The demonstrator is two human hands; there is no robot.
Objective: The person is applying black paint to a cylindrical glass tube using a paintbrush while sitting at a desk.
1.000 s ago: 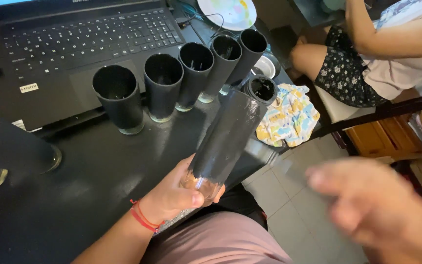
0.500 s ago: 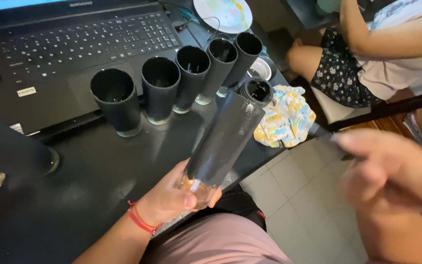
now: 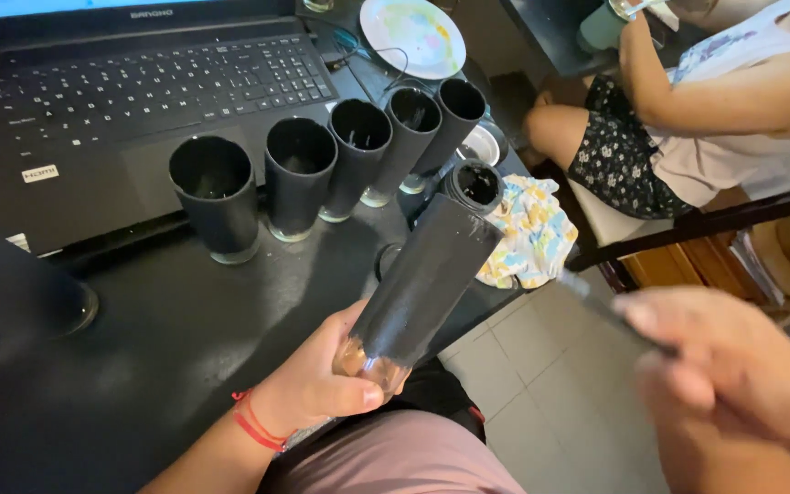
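The left hand (image 3: 322, 389) is clamped round the clear base of a tall black-coated glass (image 3: 422, 279), thumb across the bottom edge and fingers behind. The glass is tilted, its open mouth pointing up and away from the hand, held in the air over the near edge of the dark surface (image 3: 157, 357). A red string bracelet (image 3: 258, 425) sits on that wrist.

The right hand (image 3: 733, 375) is blurred, lower right of the glass and well apart from it. It is closed round a thin dark stick (image 3: 596, 306), possibly a brush, whose tip points toward the glass without touching it.

Beyond the left hand, four more black glasses (image 3: 299, 187) stand upright in a slanting row on the surface, close beside one another. Behind them lies an open laptop (image 3: 139, 91). Far left of the left hand another dark glass (image 3: 11, 293) lies partly out of view.

Past the mouth of the held glass a patterned cloth (image 3: 532, 238) hangs at the corner of the surface. Farther off sits a white plate (image 3: 413, 37) smeared with pale colours. Above the right hand another person (image 3: 706, 119) sits on a seat, one arm raised to a second dark surface. Below both hands is a tiled floor (image 3: 541, 384).
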